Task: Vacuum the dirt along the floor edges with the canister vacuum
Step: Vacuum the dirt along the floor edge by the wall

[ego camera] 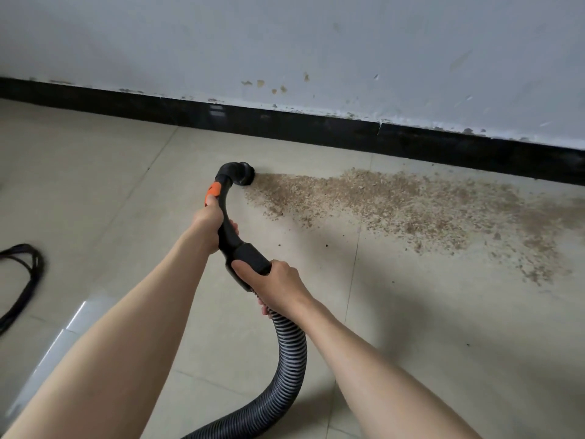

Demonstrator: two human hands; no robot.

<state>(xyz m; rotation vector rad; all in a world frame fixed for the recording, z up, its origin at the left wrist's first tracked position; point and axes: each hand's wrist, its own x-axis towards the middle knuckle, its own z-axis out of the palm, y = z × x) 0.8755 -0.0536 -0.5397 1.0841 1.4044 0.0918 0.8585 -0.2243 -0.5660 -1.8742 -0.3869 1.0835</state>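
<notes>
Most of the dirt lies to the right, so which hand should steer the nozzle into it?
Probably the left hand: it grips the handle nearest the nozzle; the right hand grips back by the hose.

I count two hands on one vacuum handle: my left hand (209, 218) near its orange button (213, 190), my right hand (278, 285) at the cuff. There is one ribbed hose (291, 350), one round nozzle (246, 174) and one curved black handle (228, 226). One spread of dirt (395, 201) lies on the floor (95, 172), along one black baseboard (316, 129) under one wall (285, 42). One loop of black cable (23, 274) lies at the left edge.
</notes>
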